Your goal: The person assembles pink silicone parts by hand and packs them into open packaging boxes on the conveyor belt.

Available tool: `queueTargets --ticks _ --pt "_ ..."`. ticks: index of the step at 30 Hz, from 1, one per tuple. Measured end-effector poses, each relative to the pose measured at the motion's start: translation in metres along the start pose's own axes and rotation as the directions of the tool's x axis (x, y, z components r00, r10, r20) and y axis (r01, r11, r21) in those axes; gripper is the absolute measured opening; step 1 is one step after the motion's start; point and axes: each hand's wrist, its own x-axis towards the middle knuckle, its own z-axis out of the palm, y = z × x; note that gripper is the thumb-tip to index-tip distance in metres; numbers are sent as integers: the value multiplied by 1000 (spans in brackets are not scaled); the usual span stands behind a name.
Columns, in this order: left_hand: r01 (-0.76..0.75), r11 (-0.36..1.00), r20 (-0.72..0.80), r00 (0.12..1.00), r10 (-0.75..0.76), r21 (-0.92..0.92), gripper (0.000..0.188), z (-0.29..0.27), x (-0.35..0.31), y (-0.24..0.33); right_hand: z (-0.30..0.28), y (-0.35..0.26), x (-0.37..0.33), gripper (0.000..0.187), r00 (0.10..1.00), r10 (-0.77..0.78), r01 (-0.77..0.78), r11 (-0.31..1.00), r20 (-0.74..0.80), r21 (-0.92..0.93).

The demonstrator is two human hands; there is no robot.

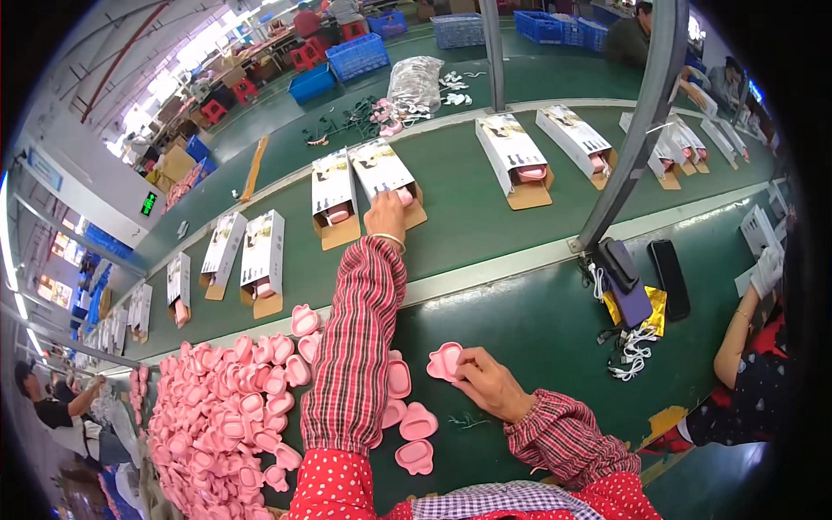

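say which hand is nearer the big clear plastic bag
Left: the left hand is at a white box, this side of the bag; the right hand is farther from it, at a pink piece.

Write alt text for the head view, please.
A person's left hand touches a pink piece at the mouth of a white carton on a green conveyor belt; the right hand holds a pink moulded piece. Pink pieces lie heaped at left.
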Motion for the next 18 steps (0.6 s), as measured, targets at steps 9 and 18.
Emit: queueTargets --ticks 9,18 --pt "-189 841 40 970 242 -508 17 -86 -85 15 -10 16 1 18 995 76 -76 997 -66 11" --pt "-116 864 327 894 305 -489 46 -176 -259 -32 61 91 201 16 985 -56 49 998 -160 -48"
